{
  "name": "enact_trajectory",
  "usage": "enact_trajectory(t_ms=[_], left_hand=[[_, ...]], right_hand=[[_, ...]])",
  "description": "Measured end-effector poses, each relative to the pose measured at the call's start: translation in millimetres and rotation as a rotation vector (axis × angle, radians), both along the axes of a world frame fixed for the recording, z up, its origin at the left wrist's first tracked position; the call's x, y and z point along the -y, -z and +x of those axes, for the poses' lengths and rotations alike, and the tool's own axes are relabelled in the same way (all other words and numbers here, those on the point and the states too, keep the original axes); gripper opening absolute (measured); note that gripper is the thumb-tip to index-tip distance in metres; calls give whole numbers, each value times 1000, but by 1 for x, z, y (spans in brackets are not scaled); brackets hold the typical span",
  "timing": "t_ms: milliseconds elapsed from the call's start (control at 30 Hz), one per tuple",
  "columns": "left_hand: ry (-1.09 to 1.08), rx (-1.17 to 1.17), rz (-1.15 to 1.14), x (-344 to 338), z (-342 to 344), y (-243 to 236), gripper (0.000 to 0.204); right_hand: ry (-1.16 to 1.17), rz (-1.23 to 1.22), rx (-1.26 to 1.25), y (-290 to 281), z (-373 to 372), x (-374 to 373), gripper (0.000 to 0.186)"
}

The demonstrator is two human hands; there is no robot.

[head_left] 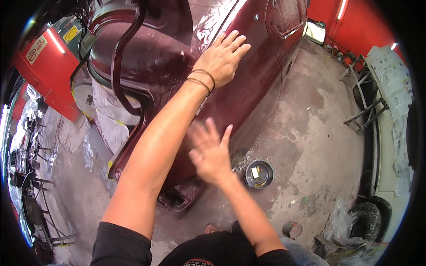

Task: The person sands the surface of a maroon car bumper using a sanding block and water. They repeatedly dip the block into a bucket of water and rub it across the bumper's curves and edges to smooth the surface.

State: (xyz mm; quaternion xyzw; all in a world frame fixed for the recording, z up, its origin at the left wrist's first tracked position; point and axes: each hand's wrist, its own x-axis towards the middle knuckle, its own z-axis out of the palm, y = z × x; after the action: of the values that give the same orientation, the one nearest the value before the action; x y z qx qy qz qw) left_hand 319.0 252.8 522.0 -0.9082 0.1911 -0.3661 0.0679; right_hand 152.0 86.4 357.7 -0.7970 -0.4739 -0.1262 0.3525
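A glossy dark maroon car body [253, 66] fills the upper middle, with streaks and smudges along its side panel. My left hand [220, 60], with two thin dark bands at the wrist, is stretched flat over that panel, fingers slightly apart. It seems to rest on the paint, though contact is hard to confirm. Nearer to me, my right hand [211, 153] hovers by the lower part of the body with fingers spread, blurred by motion. Neither hand holds anything visible. To the left is a curved opening edge [117, 66] of the body, with masking paper [106, 111] beside it.
A dark round tub [265, 182] with a pale block inside sits on the worn concrete floor [310, 146]. Close to my legs is a small can [293, 229]. Metal stands [368, 106] and a paper-covered vehicle [390, 84] line the right; parts on racks [31, 190] line the left.
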Motion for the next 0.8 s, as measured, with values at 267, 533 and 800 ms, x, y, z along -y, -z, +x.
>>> enact_trajectory(t_ms=[267,533,800], left_hand=[[107,-31,-168,9,4,-17,56],[59,-15,-286,8,-13,-25,61],[-1,-183,-77,29,-6,-30,72]], right_hand=[[368,341,-375,-80,284,-5,69],[137,78,-5,-53,149,-5,71],[335,283,-179,-147,375,-28,67]])
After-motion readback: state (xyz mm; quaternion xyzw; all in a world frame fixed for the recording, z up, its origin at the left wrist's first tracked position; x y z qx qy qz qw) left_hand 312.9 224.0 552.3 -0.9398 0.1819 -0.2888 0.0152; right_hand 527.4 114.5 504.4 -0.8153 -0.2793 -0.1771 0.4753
